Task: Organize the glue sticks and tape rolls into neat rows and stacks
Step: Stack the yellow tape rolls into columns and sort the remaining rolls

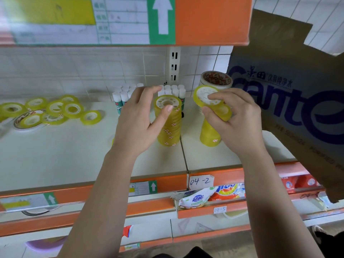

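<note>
Over on the left of the white shelf [74,155], loose yellow tape rolls [55,110] lie in a jumble, some overlapping, with one wider white-edged roll [28,121] flat among them. Further along, against the tiled wall, white-capped glue sticks [122,97] stand upright in a tight cluster, and a second cluster [175,92] stands just beside it.

The left hand [137,120] curls round the top of a tall stack of yellow tape rolls [168,123], fingers bent behind it and the thumb pressed on the front of the uppermost roll. The stack stands just left of the seam between shelf boards.

Right of that seam a shorter stack [209,135] stands upright. Above it the right hand [234,120] pinches a tilted yellow roll [206,96], its white core facing the camera, between forefinger and thumb; another yellow roll [224,112] sits deeper in the same grip. Behind, wide packing-tape rolls [216,79] are stacked by the wall. A printed cardboard box [290,101] leans in at the far right.
</note>
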Motion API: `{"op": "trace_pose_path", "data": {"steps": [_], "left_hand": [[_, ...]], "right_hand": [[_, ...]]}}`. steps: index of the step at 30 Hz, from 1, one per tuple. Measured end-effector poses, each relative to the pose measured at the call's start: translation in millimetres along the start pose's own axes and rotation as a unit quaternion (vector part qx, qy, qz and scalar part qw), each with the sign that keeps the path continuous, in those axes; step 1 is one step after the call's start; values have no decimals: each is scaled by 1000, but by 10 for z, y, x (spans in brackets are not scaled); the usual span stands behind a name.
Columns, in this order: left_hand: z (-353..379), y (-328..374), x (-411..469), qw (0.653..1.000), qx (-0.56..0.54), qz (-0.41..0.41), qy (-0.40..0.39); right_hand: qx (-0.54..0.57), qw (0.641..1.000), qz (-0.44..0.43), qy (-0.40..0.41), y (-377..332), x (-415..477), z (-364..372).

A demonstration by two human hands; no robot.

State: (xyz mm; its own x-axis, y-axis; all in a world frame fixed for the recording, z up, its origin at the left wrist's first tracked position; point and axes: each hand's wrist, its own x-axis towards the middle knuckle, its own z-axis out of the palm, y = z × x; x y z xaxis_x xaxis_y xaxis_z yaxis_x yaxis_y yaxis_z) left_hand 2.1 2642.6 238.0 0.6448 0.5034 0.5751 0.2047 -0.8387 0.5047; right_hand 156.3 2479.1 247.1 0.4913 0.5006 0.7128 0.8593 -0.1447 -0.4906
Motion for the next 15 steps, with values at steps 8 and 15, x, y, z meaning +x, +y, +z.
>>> {"op": "trace_pose_path", "data": {"steps": [8, 15], "left_hand": [[-174, -387, -172, 999, 25, -21, 32], [-258, -615, -340, 997, 51, -48, 30]], "right_hand": [[54, 994, -47, -79, -275, 203, 363], [44, 991, -35, -124, -306, 176, 597]]}}
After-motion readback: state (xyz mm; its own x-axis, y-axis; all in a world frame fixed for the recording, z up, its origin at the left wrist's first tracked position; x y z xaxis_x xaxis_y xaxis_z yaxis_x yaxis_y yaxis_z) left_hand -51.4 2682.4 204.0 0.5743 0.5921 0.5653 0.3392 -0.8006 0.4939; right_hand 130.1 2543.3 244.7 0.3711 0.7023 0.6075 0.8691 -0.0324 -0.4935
